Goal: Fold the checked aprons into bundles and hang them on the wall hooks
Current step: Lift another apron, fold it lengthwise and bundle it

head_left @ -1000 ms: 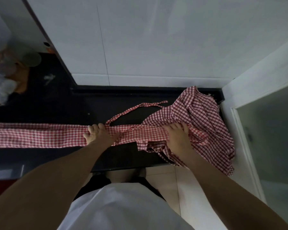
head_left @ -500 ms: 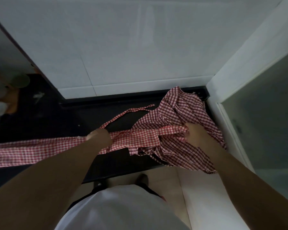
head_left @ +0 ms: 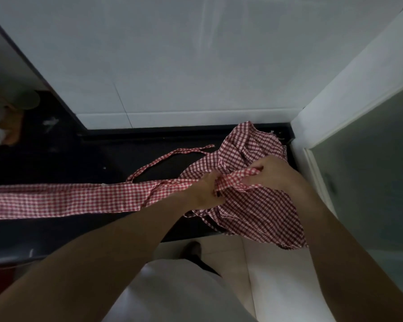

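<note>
A red-and-white checked apron folded into a long band (head_left: 68,199) lies across the black counter (head_left: 116,159) from the left edge to the middle. Its right end is gripped by my left hand (head_left: 205,191) and my right hand (head_left: 272,170), held close together just above the counter. Under and behind both hands lies a crumpled darker checked apron (head_left: 256,205), draped over the counter's front edge at the right. A thin checked strap (head_left: 172,154) loops on the counter behind the band. No wall hooks are in view.
White tiled wall (head_left: 172,66) rises directly behind the counter. A white door frame (head_left: 316,135) and a glass panel stand at the right. Blurred jars and containers (head_left: 7,117) sit at the far left. Pale floor tiles lie below.
My left hand has slid right along the band to meet my right hand. The band's right end has lifted off the crumpled apron. The camera has turned slightly right.
</note>
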Demonstrator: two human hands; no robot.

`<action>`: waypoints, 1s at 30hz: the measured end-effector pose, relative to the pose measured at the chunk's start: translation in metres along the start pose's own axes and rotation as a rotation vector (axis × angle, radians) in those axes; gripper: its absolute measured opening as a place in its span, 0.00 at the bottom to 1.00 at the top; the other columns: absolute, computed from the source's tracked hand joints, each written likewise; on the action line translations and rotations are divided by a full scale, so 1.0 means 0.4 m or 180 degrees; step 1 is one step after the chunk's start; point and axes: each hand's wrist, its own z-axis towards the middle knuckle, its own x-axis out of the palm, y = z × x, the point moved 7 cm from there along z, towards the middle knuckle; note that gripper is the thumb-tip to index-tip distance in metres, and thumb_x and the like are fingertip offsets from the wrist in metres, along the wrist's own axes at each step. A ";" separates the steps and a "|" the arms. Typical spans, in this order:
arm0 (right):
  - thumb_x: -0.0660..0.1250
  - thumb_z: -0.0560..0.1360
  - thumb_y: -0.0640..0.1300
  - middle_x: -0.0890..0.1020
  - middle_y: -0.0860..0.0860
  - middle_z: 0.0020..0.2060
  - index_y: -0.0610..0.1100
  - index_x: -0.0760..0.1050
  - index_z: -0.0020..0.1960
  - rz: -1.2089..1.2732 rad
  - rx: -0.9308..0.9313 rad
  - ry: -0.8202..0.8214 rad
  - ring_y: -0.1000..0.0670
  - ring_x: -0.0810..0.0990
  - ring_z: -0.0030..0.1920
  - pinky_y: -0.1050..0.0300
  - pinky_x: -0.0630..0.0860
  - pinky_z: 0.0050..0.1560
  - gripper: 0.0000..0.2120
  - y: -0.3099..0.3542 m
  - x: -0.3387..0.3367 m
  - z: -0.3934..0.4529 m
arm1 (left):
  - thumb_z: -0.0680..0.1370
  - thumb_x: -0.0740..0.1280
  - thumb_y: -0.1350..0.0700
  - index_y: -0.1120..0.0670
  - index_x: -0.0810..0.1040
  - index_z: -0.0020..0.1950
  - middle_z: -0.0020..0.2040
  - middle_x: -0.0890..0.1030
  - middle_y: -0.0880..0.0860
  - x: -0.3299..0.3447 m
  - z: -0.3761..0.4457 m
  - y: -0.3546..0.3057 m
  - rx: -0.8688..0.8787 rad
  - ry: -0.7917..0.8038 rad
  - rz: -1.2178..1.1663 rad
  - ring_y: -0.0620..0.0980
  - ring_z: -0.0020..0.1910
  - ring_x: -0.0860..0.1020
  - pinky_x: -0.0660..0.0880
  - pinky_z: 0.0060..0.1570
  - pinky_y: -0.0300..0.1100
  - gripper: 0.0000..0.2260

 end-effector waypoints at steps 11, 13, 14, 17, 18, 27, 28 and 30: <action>0.68 0.78 0.41 0.84 0.44 0.57 0.38 0.78 0.64 0.3045 -0.0657 0.0686 0.46 0.83 0.59 0.49 0.79 0.62 0.15 0.157 0.147 0.023 | 0.78 0.71 0.58 0.46 0.78 0.50 0.48 0.81 0.47 -0.040 -0.026 0.002 0.0381 -0.0756 -0.1666 0.46 0.49 0.82 0.79 0.44 0.33 0.07; 0.65 0.80 0.37 0.83 0.40 0.56 0.34 0.78 0.62 0.3796 -0.0626 0.0357 0.43 0.83 0.58 0.49 0.79 0.60 0.12 0.148 0.137 0.039 | 0.80 0.68 0.53 0.51 0.77 0.50 0.51 0.83 0.55 -0.049 -0.033 0.031 -0.0089 -0.0836 -0.1977 0.51 0.45 0.82 0.80 0.43 0.37 0.03; 0.64 0.80 0.35 0.83 0.41 0.54 0.35 0.79 0.59 0.3932 -0.0552 -0.0010 0.42 0.83 0.57 0.49 0.80 0.58 0.10 0.132 0.127 0.048 | 0.80 0.67 0.49 0.54 0.77 0.52 0.53 0.83 0.58 -0.050 -0.034 0.043 -0.0299 -0.0816 -0.2217 0.53 0.44 0.83 0.82 0.45 0.43 0.09; 0.65 0.77 0.32 0.82 0.51 0.53 0.45 0.79 0.56 0.2689 -0.0121 -0.1121 0.47 0.81 0.58 0.53 0.79 0.60 0.13 0.071 0.100 0.054 | 0.77 0.68 0.41 0.60 0.78 0.59 0.52 0.84 0.60 -0.037 -0.038 0.093 -0.0820 -0.0711 -0.3074 0.58 0.47 0.84 0.82 0.51 0.54 0.24; 0.66 0.76 0.32 0.79 0.54 0.56 0.48 0.77 0.59 0.2261 -0.0046 -0.1188 0.50 0.78 0.59 0.55 0.77 0.61 0.16 0.055 0.104 0.055 | 0.76 0.67 0.39 0.60 0.77 0.60 0.51 0.85 0.60 -0.035 -0.042 0.102 -0.0846 -0.0692 -0.3173 0.59 0.49 0.84 0.82 0.51 0.53 0.25; 0.76 0.72 0.37 0.83 0.50 0.57 0.44 0.72 0.71 0.2555 -0.0226 -0.0281 0.54 0.83 0.56 0.58 0.80 0.58 0.29 0.056 0.198 0.073 | 0.64 0.78 0.43 0.60 0.80 0.62 0.55 0.84 0.58 -0.004 -0.041 0.113 -0.0459 -0.0007 -0.2920 0.55 0.54 0.83 0.78 0.61 0.54 0.33; 0.76 0.72 0.36 0.84 0.51 0.55 0.44 0.74 0.69 0.2676 -0.0264 -0.0434 0.54 0.83 0.55 0.55 0.80 0.60 0.27 0.056 0.189 0.072 | 0.65 0.78 0.45 0.59 0.80 0.62 0.55 0.84 0.57 -0.002 -0.040 0.114 -0.0432 0.0061 -0.2871 0.55 0.55 0.83 0.77 0.62 0.53 0.31; 0.75 0.73 0.36 0.85 0.49 0.53 0.44 0.77 0.65 0.3007 -0.0395 -0.0629 0.51 0.84 0.55 0.52 0.80 0.60 0.21 0.059 0.169 0.065 | 0.67 0.77 0.47 0.59 0.79 0.62 0.56 0.84 0.57 -0.004 -0.041 0.113 -0.0420 0.0106 -0.2859 0.54 0.55 0.83 0.78 0.60 0.50 0.28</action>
